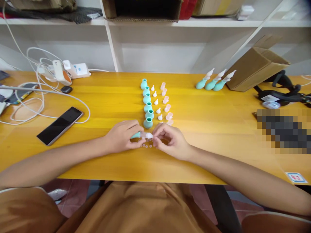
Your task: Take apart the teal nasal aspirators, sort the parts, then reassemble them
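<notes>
My left hand is closed around a teal nasal aspirator bulb, which lies on its side and has a clear collar pointing right. A translucent white nozzle tip sits at the collar's end, and my right hand pinches it between thumb and fingers. Under the hands lie several small clear discs. Just beyond stands a column of open-necked teal bulbs. Beside it run a column of small white nozzles and one of clear pinkish collars, its near end partly behind my right hand.
Three assembled aspirators lie at the back right near a cardboard box. Black straps and a blurred-out dark item are at the right. A phone, white cables and chargers occupy the left.
</notes>
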Motion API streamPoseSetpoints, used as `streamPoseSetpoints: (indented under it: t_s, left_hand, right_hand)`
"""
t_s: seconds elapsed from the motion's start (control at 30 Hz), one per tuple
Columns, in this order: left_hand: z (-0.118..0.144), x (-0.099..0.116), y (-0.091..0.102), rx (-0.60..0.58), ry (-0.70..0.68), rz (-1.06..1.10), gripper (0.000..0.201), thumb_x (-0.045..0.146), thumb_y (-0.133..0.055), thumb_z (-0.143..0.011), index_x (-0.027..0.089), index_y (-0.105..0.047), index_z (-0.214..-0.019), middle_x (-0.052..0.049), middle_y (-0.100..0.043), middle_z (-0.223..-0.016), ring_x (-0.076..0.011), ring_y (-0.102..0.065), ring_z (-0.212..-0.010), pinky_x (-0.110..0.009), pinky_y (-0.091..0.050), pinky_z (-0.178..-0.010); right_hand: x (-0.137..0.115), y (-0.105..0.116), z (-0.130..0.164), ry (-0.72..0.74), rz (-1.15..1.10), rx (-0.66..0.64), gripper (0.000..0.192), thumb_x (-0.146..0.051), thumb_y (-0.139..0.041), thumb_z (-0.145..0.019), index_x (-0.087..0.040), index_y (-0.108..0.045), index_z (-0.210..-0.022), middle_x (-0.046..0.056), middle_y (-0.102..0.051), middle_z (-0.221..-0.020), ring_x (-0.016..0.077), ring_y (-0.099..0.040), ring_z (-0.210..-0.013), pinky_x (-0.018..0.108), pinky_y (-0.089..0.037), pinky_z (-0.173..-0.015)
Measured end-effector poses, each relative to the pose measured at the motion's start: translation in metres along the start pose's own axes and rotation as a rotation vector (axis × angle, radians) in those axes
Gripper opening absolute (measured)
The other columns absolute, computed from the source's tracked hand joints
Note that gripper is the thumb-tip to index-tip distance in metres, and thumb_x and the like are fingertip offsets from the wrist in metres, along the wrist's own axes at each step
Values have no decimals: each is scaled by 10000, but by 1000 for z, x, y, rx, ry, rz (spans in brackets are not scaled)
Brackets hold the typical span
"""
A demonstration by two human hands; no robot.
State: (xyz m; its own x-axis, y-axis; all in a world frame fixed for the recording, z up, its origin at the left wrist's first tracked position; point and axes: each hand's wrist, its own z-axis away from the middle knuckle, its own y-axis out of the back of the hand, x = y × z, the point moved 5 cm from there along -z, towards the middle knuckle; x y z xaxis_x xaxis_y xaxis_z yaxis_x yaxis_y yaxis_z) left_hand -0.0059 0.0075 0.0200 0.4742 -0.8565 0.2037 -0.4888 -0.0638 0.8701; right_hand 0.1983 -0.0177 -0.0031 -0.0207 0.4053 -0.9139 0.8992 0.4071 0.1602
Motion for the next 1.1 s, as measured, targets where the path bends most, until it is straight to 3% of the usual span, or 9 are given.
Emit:
streamPoseSetpoints:
  t_s: [0.27,0.43,0.6,0.77,0.9,1.1]
  left_hand:
    - [1,-4,-6,-108,77,111,165,366,-651,-1027,230,-689,-1113,-49,-740,-996,-196,-705,-856,-314,-530,-754]
    - [1,-3,-7,-134,86,85,196,400,-657,-1036,220,-690,-1105,-48,-723,-985,-195,-680,-822,-315,-513,-731]
    - [-1,-1,-7,-186,110,53,361,545,-584,-1095,197,-681,-1091,-64,-700,-998,-213,-668,-857,-332,-524,-769]
    - [-2,1,-4,-173,94,65,381,539,-491,-1144,204,-669,-1106,-63,-696,-1015,-219,-670,-877,-341,-520,-792]
    - [-2,1,-4,-158,102,145,352,555,-548,-1121,225,-666,-1091,-46,-683,-987,-218,-664,-860,-337,-511,-773]
    - [-6,2,-4,-138,164,380,415,641,-737,-990,236,-647,-1009,-12,-673,-938,-186,-639,-801,-307,-494,-721]
  right_hand:
    - [5,3,-1,-36,47,-24,100,-302,-717,-1036,-261,-626,-1026,14,-724,-860,176,-714,-691,328,-586,-623]
    - [5,3,-3,-62,96,-65,92,-310,-663,-1060,-265,-582,-1062,-2,-664,-851,161,-638,-661,305,-518,-585]
    - [-4,9,-3,51,234,-9,197,-399,-544,-1125,-262,-501,-991,6,-536,-872,175,-481,-706,333,-413,-627]
    - [-6,11,-6,64,371,24,291,-461,-579,-1125,-258,-499,-932,0,-517,-819,186,-450,-694,343,-369,-633]
    - [-9,6,-12,131,358,-65,347,-443,-514,-1159,-247,-573,-879,24,-564,-842,200,-538,-775,351,-418,-699]
    - [-13,5,-15,114,188,-21,467,-514,-493,-1160,-238,-561,-790,18,-530,-793,194,-515,-742,352,-419,-687]
